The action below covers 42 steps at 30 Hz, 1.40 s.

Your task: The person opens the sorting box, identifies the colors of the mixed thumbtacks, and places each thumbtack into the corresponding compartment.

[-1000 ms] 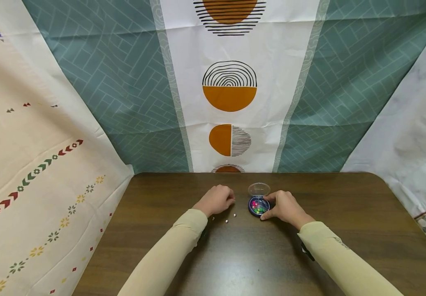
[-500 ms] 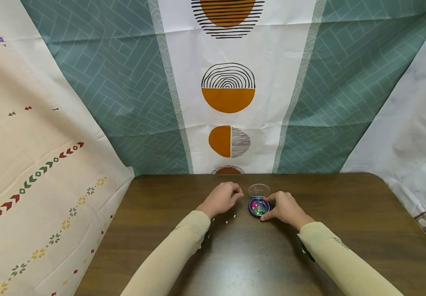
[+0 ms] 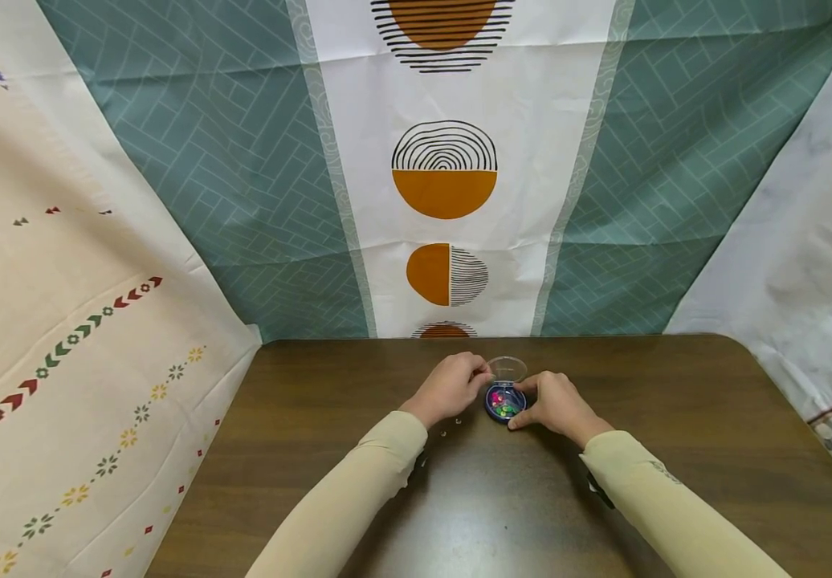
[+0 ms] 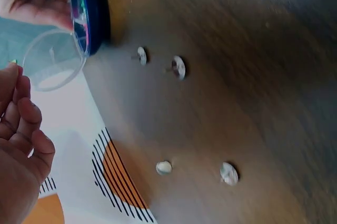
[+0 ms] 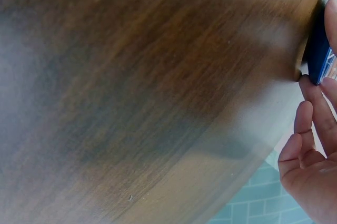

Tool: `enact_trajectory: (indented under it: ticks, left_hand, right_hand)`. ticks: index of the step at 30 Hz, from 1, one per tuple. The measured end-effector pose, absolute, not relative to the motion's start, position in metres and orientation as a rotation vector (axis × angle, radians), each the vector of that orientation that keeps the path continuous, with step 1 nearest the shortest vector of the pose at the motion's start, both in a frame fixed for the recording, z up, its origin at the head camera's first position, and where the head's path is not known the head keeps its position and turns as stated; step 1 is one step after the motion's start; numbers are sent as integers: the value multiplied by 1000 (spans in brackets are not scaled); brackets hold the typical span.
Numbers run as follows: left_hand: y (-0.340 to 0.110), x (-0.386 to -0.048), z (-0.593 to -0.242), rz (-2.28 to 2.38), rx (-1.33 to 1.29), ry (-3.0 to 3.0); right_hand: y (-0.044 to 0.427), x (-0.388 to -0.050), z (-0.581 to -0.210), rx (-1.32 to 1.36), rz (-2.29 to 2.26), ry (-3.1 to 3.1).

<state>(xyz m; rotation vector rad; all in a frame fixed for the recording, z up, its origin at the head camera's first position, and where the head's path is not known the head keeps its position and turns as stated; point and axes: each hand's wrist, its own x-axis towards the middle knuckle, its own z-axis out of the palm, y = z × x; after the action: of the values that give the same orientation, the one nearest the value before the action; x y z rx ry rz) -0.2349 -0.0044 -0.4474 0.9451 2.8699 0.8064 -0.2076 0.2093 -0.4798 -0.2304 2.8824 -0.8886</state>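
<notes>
My left hand point(image 3: 450, 389) pinches a small thumbtack point(image 4: 13, 61) between thumb and fingertip; only a green bit of it shows in the left wrist view. It hovers just left of a round blue case point(image 4: 96, 18) whose clear lid point(image 4: 52, 60) stands raised at the back. Pink, green and yellow pieces lie inside the case. My right hand point(image 3: 556, 407) grips the case's right side between thumb and forefinger, keeping it on the table. Several silver thumbtacks point(image 4: 179, 67) lie loose on the wood, left of the case.
The brown wooden table point(image 3: 647, 401) reaches back to a patterned hanging cloth point(image 3: 445, 193). Another cloth with coloured motifs point(image 3: 69, 361) hangs along the left, and a whitish one point(image 3: 813, 241) on the right.
My left hand has moved right and slightly away from me, from beside the loose thumbtacks to the case's left edge. The right hand and case have stayed in place.
</notes>
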Motion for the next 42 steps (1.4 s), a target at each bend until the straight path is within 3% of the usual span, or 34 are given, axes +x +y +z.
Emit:
enact_trajectory:
  ticks: [19, 42]
  left_hand:
    - [15, -229, -463, 530, 1110, 2875]
    - [13, -231, -460, 530, 1086, 2869]
  right_hand:
    - [208, -206, -477, -258, -884, 2902]
    - [210, -208, -481, -256, -882, 2904]
